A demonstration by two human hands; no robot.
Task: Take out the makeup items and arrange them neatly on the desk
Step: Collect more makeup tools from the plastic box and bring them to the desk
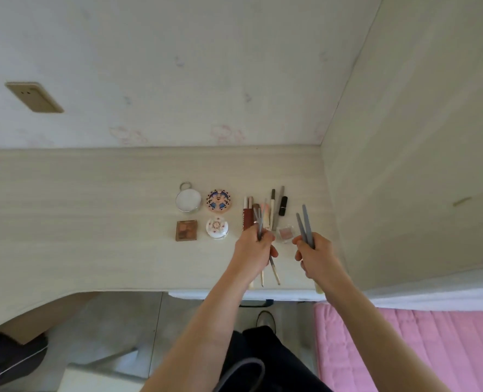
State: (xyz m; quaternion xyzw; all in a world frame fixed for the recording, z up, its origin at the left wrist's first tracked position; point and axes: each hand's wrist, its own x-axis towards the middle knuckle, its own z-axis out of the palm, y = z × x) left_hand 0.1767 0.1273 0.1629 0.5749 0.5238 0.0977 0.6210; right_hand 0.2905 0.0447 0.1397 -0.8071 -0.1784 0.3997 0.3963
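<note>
My left hand (pixel 253 244) grips a bunch of thin grey brushes (pixel 259 222), their handles poking out below toward the desk edge. My right hand (pixel 313 251) holds two grey brush handles (pixel 305 226) that point up and away. On the desk (pixel 93 222) lie a round mirror compact (pixel 188 200), a patterned round compact (pixel 219 201), a brown eyeshadow palette (pixel 186 230) and a white floral pot (pixel 217 228). Behind my hands a cluster of pencils and tubes (pixel 274 210), a black lipstick (pixel 283 205) and a small clear blush case (pixel 285 232) lie together.
A wall panel (pixel 404 165) closes the desk on the right. Pink bedding (pixel 404 349) lies lower right. The back wall carries a socket plate (pixel 35 97). Below the desk edge are the floor, a dark bag (pixel 8 357) at the left and my dark trousers.
</note>
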